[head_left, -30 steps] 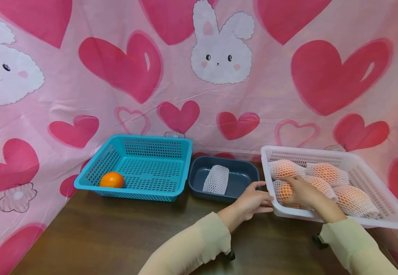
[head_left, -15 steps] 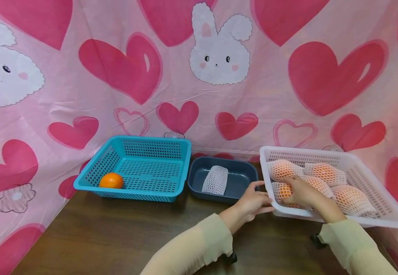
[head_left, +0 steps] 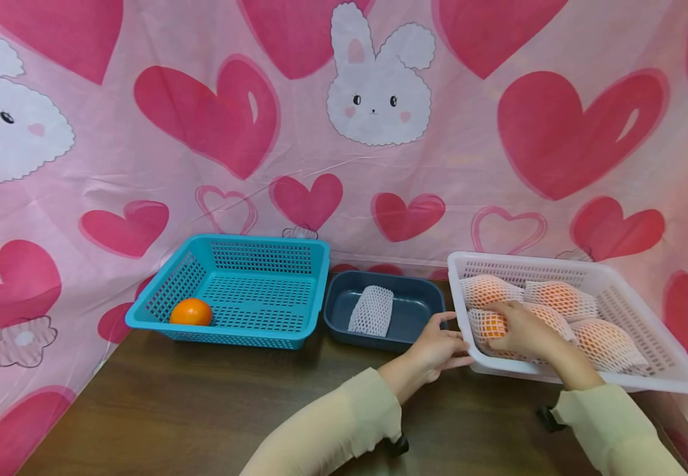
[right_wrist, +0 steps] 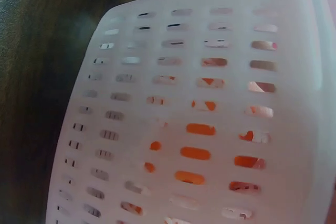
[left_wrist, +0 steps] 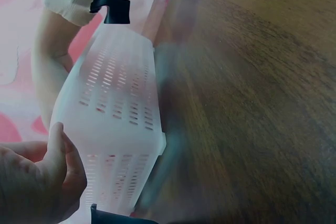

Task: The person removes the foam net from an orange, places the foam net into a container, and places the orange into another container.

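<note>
My right hand reaches into the white basket, its thumb and fingers around a netted orange at the front left corner. White foam net covers the orange, with the peel showing through the mesh. Beside and behind it sit several more netted oranges. My left hand touches the outside of the basket's left front corner, fingers extended at the rim. In the left wrist view, that hand's fingers lie against the pale wall. Through the slots in the right wrist view, orange peel shows; my right hand is hidden there.
A dark blue tray stands between the baskets, with an empty foam net in it. At left is a turquoise basket holding one bare orange. All stand on a brown wooden table before a pink curtain.
Both hands keep nearly the same places. The netted orange under my right hand's fingers has shifted slightly, its mesh lying differently over the peel. The head view has moved a little.
</note>
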Available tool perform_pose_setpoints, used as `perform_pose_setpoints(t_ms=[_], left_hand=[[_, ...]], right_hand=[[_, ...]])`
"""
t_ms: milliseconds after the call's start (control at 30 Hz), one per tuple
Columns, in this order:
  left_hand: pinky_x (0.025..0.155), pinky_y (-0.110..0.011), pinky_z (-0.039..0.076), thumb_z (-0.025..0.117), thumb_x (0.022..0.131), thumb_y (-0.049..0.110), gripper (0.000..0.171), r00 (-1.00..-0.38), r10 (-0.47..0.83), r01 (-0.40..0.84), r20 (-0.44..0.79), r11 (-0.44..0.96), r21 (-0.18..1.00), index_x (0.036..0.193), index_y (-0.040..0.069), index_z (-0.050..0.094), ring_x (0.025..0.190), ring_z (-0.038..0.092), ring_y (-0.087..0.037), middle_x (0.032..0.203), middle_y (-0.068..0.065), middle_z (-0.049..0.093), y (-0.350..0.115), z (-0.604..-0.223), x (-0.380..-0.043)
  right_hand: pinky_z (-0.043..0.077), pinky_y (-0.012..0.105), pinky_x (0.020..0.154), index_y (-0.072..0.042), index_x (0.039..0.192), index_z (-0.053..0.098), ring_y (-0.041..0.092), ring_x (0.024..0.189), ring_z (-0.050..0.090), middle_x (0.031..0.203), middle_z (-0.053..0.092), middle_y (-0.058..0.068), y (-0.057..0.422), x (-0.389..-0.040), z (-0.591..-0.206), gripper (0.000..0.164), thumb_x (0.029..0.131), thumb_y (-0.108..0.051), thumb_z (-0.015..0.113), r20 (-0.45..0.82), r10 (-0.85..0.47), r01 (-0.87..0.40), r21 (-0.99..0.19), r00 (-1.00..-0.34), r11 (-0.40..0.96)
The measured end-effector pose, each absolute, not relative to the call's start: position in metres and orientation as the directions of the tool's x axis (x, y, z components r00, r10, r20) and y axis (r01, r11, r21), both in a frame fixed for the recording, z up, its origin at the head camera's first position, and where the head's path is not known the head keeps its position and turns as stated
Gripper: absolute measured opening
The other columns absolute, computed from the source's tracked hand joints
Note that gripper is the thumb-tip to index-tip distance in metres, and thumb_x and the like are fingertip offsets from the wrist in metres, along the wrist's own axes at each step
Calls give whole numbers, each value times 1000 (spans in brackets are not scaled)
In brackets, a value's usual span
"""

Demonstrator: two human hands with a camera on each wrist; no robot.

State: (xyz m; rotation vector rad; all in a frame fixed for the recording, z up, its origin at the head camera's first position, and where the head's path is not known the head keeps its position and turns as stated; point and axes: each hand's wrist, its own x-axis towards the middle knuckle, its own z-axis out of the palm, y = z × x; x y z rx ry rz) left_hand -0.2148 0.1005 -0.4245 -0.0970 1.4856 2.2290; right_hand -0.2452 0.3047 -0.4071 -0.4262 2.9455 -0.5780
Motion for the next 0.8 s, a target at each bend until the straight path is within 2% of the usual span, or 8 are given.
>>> perform_pose_setpoints(t_ms=[267,633,800], left_hand=[[86,-50,57,61,89,-20,59,-890,345,-407,-297,-309,860,139,8,46,95,68,-32,99,-14,62,99,-422,-215],[87,-50,56,60,89,-20,60,-887,357,-409,-295,-305,860,140,8,45,94,68,-31,100,-14,62,97,-421,-214],[87,-50,56,61,89,-20,59,-885,358,-411,-297,-301,861,139,8,47,93,68,-30,99,-14,62,97,-421,-214]], right_hand=[[50,70,81,8,135,56,53,107,56,125,51,41,306,-240,-398,77,71,-21,90,-1,-299,-274,-399,-954,875],[49,70,81,7,133,57,54,106,56,122,52,42,306,-235,-387,76,73,-26,90,57,-315,-314,-348,-947,883],[52,67,79,7,134,57,50,103,57,124,51,41,304,-233,-381,76,73,-24,91,50,-309,-305,-362,-950,881]])
